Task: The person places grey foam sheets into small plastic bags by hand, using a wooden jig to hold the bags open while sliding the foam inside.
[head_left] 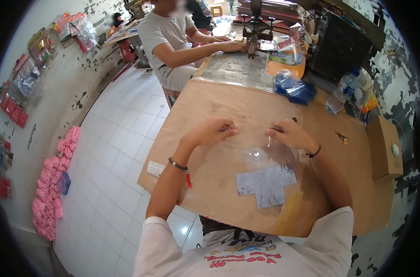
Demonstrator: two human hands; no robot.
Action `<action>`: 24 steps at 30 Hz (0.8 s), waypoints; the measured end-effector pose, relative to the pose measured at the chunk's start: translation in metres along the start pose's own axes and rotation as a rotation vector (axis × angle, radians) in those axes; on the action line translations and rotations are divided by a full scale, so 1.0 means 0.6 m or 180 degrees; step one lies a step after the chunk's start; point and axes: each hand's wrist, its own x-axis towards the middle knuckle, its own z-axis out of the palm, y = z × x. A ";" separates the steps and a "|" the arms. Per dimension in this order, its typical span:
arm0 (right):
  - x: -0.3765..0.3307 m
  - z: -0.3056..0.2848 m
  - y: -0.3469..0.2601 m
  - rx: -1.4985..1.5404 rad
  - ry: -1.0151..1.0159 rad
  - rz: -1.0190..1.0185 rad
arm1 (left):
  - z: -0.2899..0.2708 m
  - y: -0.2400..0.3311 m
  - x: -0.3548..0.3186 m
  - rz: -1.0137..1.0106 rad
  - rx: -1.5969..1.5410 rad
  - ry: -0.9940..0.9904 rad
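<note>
Both my hands are over the brown paper-covered table. My left hand is closed in a pinch; what it holds, if anything, is too small to make out. To its right, my right hand is closed around a slim tool with a dark end and a shiny metal tip pointing down. A clear plastic sheet glints just below the hands. Nearer me lies a flat grey T-shaped piece.
A co-worker sits at the far left, hands by a press. Blue plastic, bottles, a small yellow-and-black tool and a cardboard box are on the right. A red strip lies near my left forearm.
</note>
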 end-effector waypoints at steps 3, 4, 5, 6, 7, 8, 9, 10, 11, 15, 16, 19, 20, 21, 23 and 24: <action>0.053 0.015 -0.008 -0.0065 -0.0113 -0.0140 | -0.028 -0.016 -0.010 -0.0251 0.0306 0.0180; 0.074 0.019 -0.015 -0.0075 -0.0152 -0.0206 | -0.041 -0.023 -0.013 -0.0314 0.0455 0.0174; 0.091 0.024 -0.024 -0.0195 -0.0168 -0.0218 | -0.052 -0.031 -0.017 -0.0379 0.0604 0.0169; 0.108 0.030 -0.033 -0.0315 -0.0184 -0.0232 | -0.060 -0.042 -0.022 -0.0361 0.0715 0.0199; 0.121 0.035 -0.036 -0.0437 -0.0202 -0.0238 | -0.066 -0.052 -0.025 -0.0341 0.0818 0.0224; 0.132 0.043 -0.031 -0.0326 -0.0132 -0.0297 | -0.071 -0.062 -0.027 -0.0324 0.0922 0.0250; 0.144 0.055 -0.023 -0.0213 -0.0062 -0.0356 | -0.073 -0.071 -0.029 -0.0386 0.0932 0.0249; 0.154 0.065 -0.011 -0.0102 0.0008 -0.0398 | -0.070 -0.071 -0.026 -0.0440 0.0930 0.0238; 0.158 0.069 0.003 -0.0083 0.0116 -0.0432 | -0.068 -0.072 -0.021 -0.0491 0.0929 0.0225; 0.156 0.075 0.032 0.0178 0.0088 -0.0356 | -0.063 -0.074 -0.015 -0.0696 0.0712 0.0122; 0.157 0.073 0.029 0.0268 -0.0007 -0.0316 | -0.067 -0.080 -0.018 -0.0691 0.0636 0.0121; 0.163 0.074 0.029 0.0360 0.0013 -0.0590 | -0.071 -0.090 -0.023 -0.0687 0.0629 0.0123; 0.163 0.070 0.031 0.0336 0.0000 -0.0605 | -0.071 -0.090 -0.020 -0.0673 0.0666 0.0125; 0.162 0.067 0.033 0.0313 -0.0014 -0.0620 | -0.069 -0.090 -0.017 -0.0674 0.0620 0.0111; 0.161 0.063 0.032 0.0331 -0.0049 -0.0569 | -0.069 -0.083 -0.015 -0.0696 0.0537 0.0090; 0.160 0.062 0.030 0.0366 -0.0066 -0.0497 | -0.069 -0.080 -0.014 -0.0687 0.0534 0.0090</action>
